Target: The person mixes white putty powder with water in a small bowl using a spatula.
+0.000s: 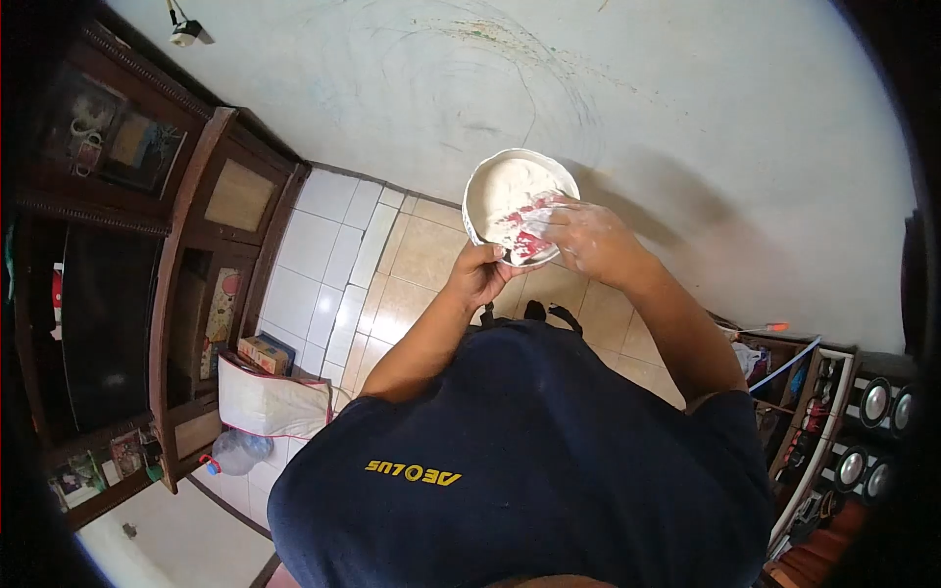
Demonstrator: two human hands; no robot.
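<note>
A round white bowl point(470, 201) holds a pale, creamy white paste or powder mix point(512, 183). My left hand point(481, 275) grips the near left side of the bowl, thumb up at the rim and fingers beneath. Over the bowl's right side, my right hand point(586, 235) has its fingers closed and coated in white. Under those fingers a red thing point(530, 244), streaked with the white mix, lies inside the bowl. Its kind I cannot make out, and my right hand hides part of it.
A grey-white wall point(686, 88) with scribbles rises just beyond the bowl. Dark wooden cabinets point(186, 245) line the left, near a white padded item point(274, 397) and a plastic jug point(238, 453). Shelving with round speakers point(875, 402) stands at right. Tiled floor point(417, 245) lies below.
</note>
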